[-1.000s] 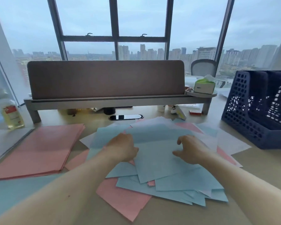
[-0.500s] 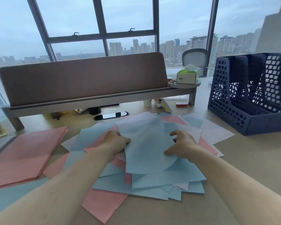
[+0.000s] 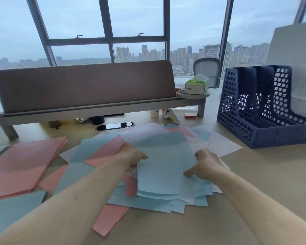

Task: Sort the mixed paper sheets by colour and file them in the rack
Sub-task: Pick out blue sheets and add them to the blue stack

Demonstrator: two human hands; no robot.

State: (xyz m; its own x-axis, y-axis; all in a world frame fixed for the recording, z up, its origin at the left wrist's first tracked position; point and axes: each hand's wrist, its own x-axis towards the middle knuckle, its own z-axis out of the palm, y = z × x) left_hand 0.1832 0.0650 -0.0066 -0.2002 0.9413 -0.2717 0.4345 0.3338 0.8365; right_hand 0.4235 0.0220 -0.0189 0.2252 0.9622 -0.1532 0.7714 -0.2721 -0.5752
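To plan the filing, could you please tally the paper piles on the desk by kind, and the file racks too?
Pink stack: 1
Blue stack: 1
Mixed pile: 1
Blue file rack: 1
Total: 4

Blue sheets, navy lattice rack

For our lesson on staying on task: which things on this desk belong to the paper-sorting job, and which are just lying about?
Job: blue sheets held by the left hand and right hand; mixed pile; pink stack; blue stack; file rack.
Lying about: tissue box; small red box; office chair; desk screen.
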